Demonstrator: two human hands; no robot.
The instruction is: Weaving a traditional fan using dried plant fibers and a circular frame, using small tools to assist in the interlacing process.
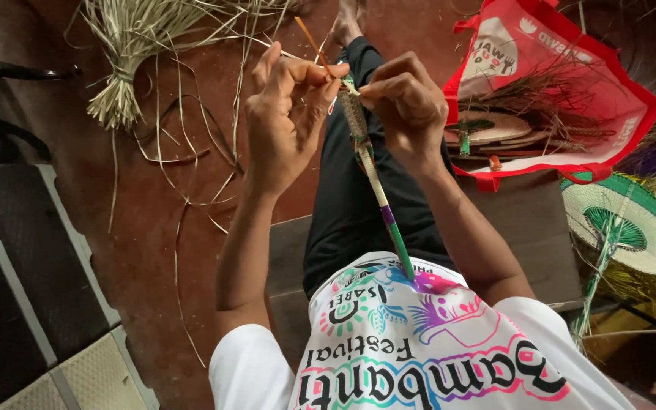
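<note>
A thin woven stick [377, 197], wrapped in white, purple and green strips, slants from my shirt up to my hands. My left hand [282, 121] pinches a narrow orange strip [309, 38] at the stick's upper end, thumb against fingertips. My right hand [408, 106] grips the same upper end from the other side, fingers curled tight. The two hands almost touch, held above my lap and black trousers [343, 197]. The very tip of the stick is hidden between the fingers.
A tied bundle of dried pale straw [127, 45] lies top left, with loose strands [184, 175] across the reddish floor. A red bag [616, 83] holding woven fans sits at right, a green and white round fan [624, 220] below it. Grey ribbed mat [24, 273] at left.
</note>
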